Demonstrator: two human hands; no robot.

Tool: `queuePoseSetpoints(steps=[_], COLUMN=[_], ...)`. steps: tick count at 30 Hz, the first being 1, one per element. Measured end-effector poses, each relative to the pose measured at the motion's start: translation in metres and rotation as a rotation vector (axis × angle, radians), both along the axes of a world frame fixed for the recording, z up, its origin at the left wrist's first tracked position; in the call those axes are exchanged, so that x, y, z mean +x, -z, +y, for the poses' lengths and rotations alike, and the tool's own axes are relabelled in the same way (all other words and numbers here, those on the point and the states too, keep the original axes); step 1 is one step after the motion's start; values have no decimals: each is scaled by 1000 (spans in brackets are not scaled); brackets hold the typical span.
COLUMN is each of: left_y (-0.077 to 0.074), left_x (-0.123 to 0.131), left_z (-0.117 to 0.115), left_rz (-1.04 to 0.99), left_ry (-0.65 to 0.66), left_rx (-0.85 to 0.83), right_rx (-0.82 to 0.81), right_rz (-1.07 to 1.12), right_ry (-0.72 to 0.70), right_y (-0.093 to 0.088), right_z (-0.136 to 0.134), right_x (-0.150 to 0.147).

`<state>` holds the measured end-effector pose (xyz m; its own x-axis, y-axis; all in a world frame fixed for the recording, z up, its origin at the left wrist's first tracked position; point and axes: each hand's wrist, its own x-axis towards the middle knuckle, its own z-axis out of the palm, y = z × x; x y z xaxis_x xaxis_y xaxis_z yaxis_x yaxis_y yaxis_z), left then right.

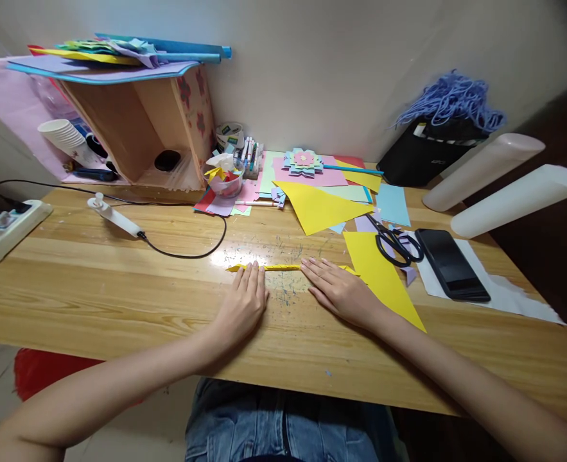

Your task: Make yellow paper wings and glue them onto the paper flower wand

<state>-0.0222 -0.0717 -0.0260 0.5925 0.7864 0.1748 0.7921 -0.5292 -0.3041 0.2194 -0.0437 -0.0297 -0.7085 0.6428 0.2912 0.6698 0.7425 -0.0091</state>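
Note:
A thin yellow paper roll (283, 267) lies crosswise on the wooden table in front of me. My left hand (245, 296) rests flat with its fingertips on the roll's left part. Over the right part lies my right hand (337, 287), its fingers stretched out and pressing the paper. The roll's pointed left end shows past my left fingers; its right end is partly covered by my right hand. Beside my right hand is a yellow paper sheet (389, 282), partly under the wrist. Black-handled scissors (393, 244) lie beyond it.
A layered paper flower (303, 163) with a blue stem lies at the back on coloured sheets, near another yellow sheet (324, 205). To the right are a black phone (451, 264) and white paper rolls (519, 199). At left lie a corded glue gun (114, 216) and a power strip (11, 231).

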Motion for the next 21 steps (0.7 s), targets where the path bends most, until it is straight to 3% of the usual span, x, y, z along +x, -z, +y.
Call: queuePoseSetpoints(steps=[4, 11, 15, 21], left_y=[-2, 1, -8, -21], left_x=[0, -7, -26, -53], left_z=[-3, -4, 5, 29], left_rz=[5, -77, -205, -422], left_ry=[-75, -65, -3, -133], left_rx=[20, 69, 24, -63], right_rx=[-4, -5, -6, -4], right_rz=[-13, -14, -10, 23], right_ry=[0, -4, -2, -2], right_y=[2, 1, 1, 4], right_z=[0, 0, 0, 0], right_x=[1, 1, 2, 1])
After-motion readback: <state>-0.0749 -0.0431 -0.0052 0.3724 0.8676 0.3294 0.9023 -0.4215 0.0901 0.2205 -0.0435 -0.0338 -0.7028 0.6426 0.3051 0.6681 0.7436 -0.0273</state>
